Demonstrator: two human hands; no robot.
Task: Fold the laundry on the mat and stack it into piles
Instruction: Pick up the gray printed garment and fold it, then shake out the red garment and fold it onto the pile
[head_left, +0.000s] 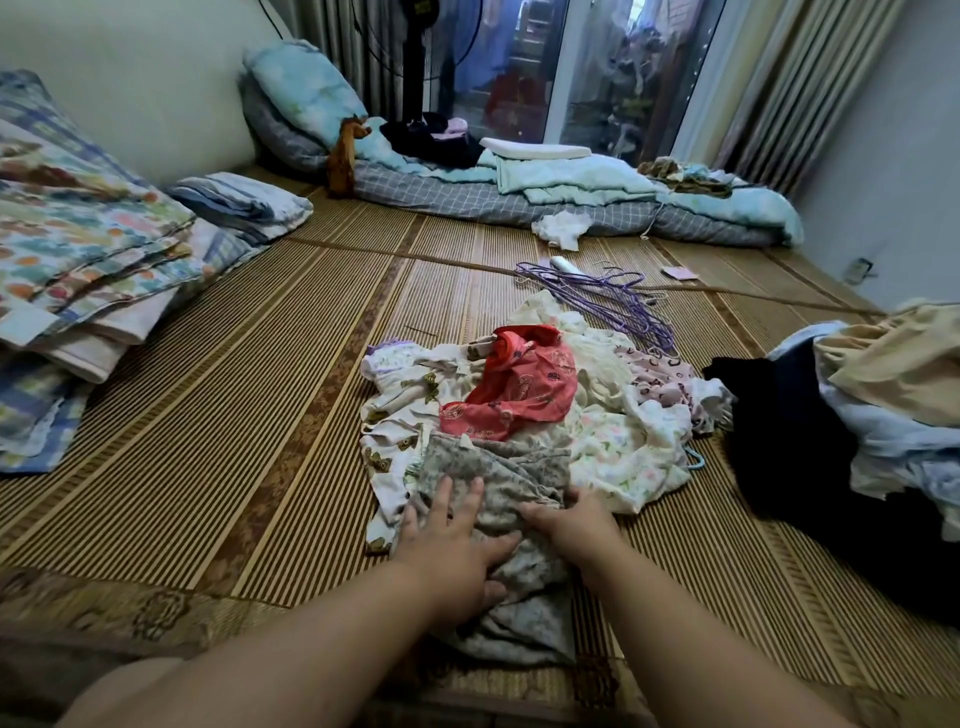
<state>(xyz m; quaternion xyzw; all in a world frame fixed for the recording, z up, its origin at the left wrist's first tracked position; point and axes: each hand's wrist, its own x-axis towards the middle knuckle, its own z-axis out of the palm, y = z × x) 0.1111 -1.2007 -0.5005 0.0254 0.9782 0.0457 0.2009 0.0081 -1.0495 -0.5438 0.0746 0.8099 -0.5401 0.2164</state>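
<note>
- A stack of folded, multicoloured patterned quilts (88, 244) is seen far to the left of the heap of unfolded laundry (524, 410), on the striped brown woven mat (249, 395).
- The left hand (452, 540) is laid flat, fingers spread wide, on the grey floral-print fabric garment (498, 483) at the near edge of the heap; nothing is gripped by it.
- The right hand (569, 522) is pressed on the same garment just right of the left one, its fingers curled over a fold of the cloth.
- A crumpled red patterned cloth (519, 389) is draped on top of the heap.
- A bundle of purple wire hangers (608, 296) is lying just behind the heap.
- A dark and pale pile of clothes (841, 431) is placed to the right of the heap.
</note>
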